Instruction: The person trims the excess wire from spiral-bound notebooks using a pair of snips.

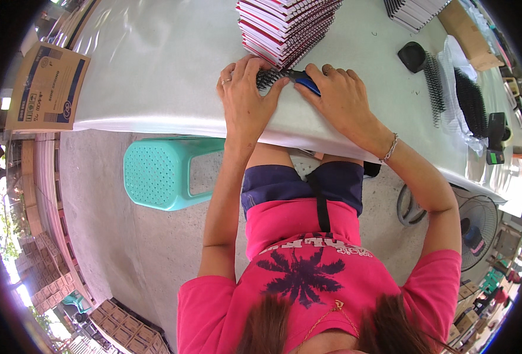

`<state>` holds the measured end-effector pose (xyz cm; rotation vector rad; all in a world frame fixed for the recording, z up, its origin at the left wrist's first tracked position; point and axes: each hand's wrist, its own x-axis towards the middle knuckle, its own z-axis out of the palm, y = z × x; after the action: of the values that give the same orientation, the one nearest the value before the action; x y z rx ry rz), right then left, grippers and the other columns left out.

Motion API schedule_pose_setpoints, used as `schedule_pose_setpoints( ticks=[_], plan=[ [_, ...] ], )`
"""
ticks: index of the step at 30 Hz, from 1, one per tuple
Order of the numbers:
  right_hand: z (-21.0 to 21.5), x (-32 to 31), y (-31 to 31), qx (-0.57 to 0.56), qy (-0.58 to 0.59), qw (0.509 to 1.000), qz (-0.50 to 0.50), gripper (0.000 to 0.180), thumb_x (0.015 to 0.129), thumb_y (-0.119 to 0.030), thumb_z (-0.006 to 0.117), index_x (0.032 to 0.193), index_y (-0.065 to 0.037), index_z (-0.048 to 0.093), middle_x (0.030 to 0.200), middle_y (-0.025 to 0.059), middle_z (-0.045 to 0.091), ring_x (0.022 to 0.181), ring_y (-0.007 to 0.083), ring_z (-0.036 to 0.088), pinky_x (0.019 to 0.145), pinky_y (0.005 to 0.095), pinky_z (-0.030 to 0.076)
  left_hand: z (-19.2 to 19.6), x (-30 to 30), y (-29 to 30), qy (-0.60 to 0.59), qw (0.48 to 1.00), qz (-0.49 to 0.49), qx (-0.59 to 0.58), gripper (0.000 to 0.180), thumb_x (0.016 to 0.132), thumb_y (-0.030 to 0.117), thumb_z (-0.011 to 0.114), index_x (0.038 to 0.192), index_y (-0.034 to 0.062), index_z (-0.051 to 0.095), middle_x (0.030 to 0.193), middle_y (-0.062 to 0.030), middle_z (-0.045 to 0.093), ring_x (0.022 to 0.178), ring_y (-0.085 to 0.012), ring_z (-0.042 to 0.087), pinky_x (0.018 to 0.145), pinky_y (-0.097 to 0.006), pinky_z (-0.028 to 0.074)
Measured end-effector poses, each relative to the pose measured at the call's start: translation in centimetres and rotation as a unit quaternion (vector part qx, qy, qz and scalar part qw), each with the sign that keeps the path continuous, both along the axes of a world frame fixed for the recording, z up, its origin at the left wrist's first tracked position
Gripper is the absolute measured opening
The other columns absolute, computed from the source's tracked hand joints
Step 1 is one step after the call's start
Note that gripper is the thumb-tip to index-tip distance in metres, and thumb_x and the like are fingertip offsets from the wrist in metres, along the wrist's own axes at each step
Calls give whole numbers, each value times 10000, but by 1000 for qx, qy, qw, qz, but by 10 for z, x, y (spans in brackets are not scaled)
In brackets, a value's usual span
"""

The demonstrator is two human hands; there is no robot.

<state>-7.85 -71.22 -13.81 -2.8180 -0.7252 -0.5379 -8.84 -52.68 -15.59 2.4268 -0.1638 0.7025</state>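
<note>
My right hand point(338, 99) is closed around blue-handled pliers point(308, 84), whose dark jaws point left toward my left thumb. My left hand point(244, 94) grips a black spiral coil point(265, 79) at the near corner of a tall stack of spiral-bound notebooks point(281, 32). Its fingers lie over the coil, so part of it is hidden, and I cannot tell whether it belongs to a notebook. The pliers' tips meet or nearly meet the coil's right end. The notebooks have red and white edges and black bindings.
On the table point(160, 65), loose black coils point(471, 100) lie on white wrapping at the right, near a black rounded object point(412, 57). More notebooks point(414, 13) stand at the far right. A carton point(48, 87) is left, a green stool point(160, 174) below, and a fan point(476, 230) lower right.
</note>
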Motion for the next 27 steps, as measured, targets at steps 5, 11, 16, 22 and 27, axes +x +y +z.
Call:
schedule_pose_setpoints(
  ticks=[5,11,16,22,27],
  plan=[
    [6,2,0,-15,74,997,-5,347,941,-409,632,1033,-74,608,819,145,681,743,317,697,705,420,534,0,0,0,-14,999,-30,-23,265,794,171,785,1001,83,643,1065,-76,656,1068,-325,543,956,-439,396],
    [14,-5,-33,3,104,992,-69,439,959,-482,581,1123,-74,588,957,162,664,907,354,653,862,476,467,-3,-14,-7,-12,998,-47,-39,221,798,98,747,981,72,627,1025,-87,645,1030,-331,541,929,-442,398],
    [1,-4,-92,-47,30,989,-135,510,961,-508,564,1257,-93,572,1204,181,552,1130,331,524,1026,498,340,-1,-20,-31,1,994,-86,-65,230,787,86,747,974,75,614,989,-85,631,1020,-338,527,924,-450,396],
    [13,-8,-102,75,-19,996,-49,570,964,-426,605,1411,-92,487,1332,193,472,1213,380,473,1064,483,338,0,-16,-76,10,986,-147,-79,296,796,119,758,1040,80,596,1121,-120,591,1047,-360,510,958,-475,381],
    [6,-29,-65,274,109,953,66,699,901,-380,702,1465,-77,419,1398,246,428,1279,447,430,1073,476,380,2,-11,-77,52,972,-186,-136,407,981,210,586,1310,-5,478,1269,-196,543,1191,-384,496,1042,-470,367]
  ],
)
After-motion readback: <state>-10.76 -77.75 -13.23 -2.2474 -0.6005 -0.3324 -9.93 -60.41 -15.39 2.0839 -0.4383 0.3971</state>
